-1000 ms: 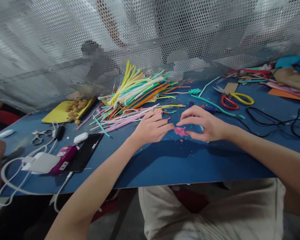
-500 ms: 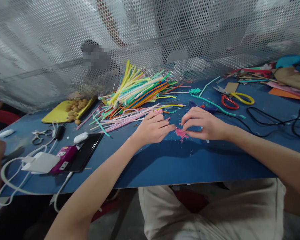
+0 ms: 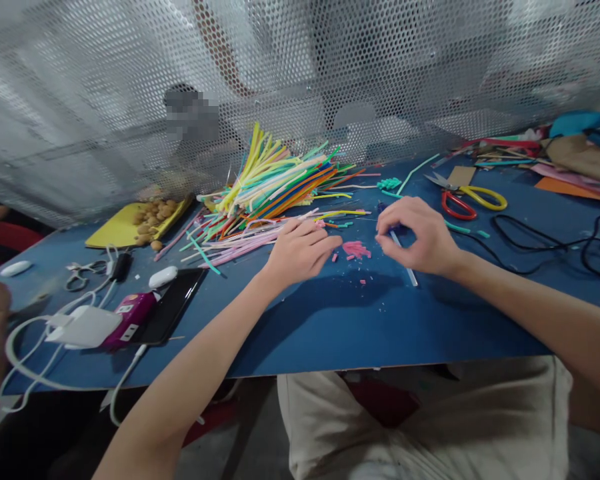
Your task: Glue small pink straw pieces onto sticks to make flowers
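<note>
My left hand is closed, its fingertips round a small bumpy pink pipe-cleaner piece that is mostly hidden. To its right, my right hand makes a pinch, thumb against forefinger; what lies between the fingertips is too small to make out. A faint thin line seems to run between the two hands. Cut pink bits lie in a little heap on the blue table below them. Under my right hand a clear glue stick pokes out, and a dark blue tool, perhaps a glue gun, is largely covered.
Behind my hands lies a big bundle of coloured pipe cleaners. Red-and-yellow scissors and a black cord are at the right. Leftward are a phone, a white charger and a yellow tray of brown balls.
My hands have drawn apart, the right one moving rightward and up, away from the pink heap. More of the heap and the glue stick now shows. My left hand has shifted slightly left.
</note>
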Action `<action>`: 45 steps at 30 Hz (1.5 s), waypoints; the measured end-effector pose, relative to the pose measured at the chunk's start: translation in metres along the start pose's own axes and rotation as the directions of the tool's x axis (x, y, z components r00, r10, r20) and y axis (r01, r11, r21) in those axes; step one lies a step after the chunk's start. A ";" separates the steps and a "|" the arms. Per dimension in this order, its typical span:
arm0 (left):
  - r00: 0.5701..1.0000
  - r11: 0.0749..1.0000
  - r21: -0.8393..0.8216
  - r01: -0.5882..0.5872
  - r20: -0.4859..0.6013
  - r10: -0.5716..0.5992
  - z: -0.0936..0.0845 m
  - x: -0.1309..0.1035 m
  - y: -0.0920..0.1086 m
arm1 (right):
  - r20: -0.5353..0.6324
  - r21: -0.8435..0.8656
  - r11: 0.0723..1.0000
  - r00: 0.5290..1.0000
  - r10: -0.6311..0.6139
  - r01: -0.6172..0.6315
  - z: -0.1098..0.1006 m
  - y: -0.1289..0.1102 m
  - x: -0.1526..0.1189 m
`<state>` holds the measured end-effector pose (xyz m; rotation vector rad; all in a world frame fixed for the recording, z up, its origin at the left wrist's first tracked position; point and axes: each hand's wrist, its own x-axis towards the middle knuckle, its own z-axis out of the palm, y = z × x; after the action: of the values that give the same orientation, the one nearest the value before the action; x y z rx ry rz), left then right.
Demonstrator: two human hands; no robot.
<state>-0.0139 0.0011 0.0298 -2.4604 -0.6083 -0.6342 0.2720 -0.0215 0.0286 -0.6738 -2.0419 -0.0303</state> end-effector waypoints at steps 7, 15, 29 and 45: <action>0.981 0.983 0.003 0.185 0.064 -0.185 0.004 0.002 0.000 | -0.119 0.011 0.979 0.972 0.202 -0.202 0.001 0.011 -0.001; 0.940 0.939 -0.023 0.342 0.017 -0.342 0.003 0.003 0.015 | 0.012 -0.007 0.992 0.992 0.128 -0.128 0.009 0.010 -0.003; 0.863 0.879 -0.069 0.472 0.242 -0.445 -0.007 0.010 0.035 | 0.084 -0.229 0.954 0.980 -0.178 0.193 0.004 -0.001 0.000; 0.888 0.900 -0.093 0.426 0.235 -0.396 -0.010 0.012 0.042 | 0.250 -0.459 0.850 0.956 -0.154 0.258 0.002 -0.010 0.002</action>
<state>0.0150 -0.0326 0.0283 -2.5682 -1.2348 -0.5936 0.2649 -0.0283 0.0309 -0.7827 -2.3224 -0.6510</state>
